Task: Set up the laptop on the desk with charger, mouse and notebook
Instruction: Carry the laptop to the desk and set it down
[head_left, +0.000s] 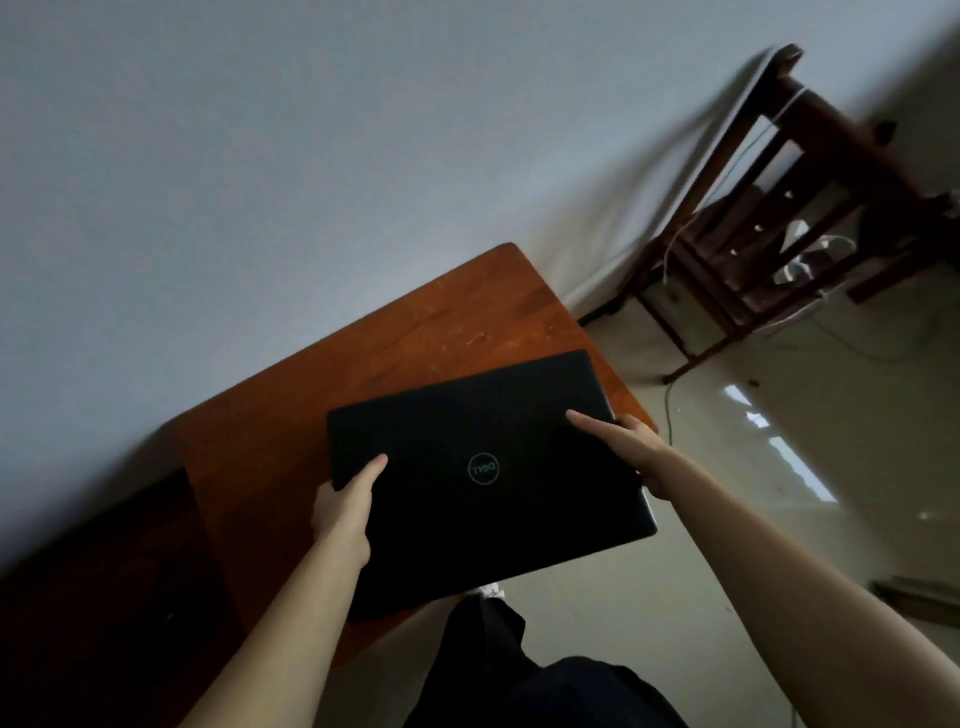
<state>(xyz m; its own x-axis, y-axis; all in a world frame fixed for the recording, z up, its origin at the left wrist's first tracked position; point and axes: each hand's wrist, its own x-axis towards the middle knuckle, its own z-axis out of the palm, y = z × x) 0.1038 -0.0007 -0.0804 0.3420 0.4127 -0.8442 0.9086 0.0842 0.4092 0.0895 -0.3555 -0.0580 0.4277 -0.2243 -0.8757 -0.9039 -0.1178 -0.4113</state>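
A closed black laptop (483, 467) with a round logo on its lid is held flat over the near right part of the brown wooden desk (415, 332). My left hand (345, 506) grips its left edge, thumb on the lid. My right hand (631, 447) grips its right edge, thumb lying across the lid. Part of the laptop overhangs the desk's front edge. No charger, mouse or notebook can be made out in the view.
A pale wall runs behind the desk. A dark wooden chair (779, 208) stands at the right by the wall, with white cables (810, 260) on and under it. Glossy pale floor (753, 467) lies to the right. The desk's left part is in deep shadow.
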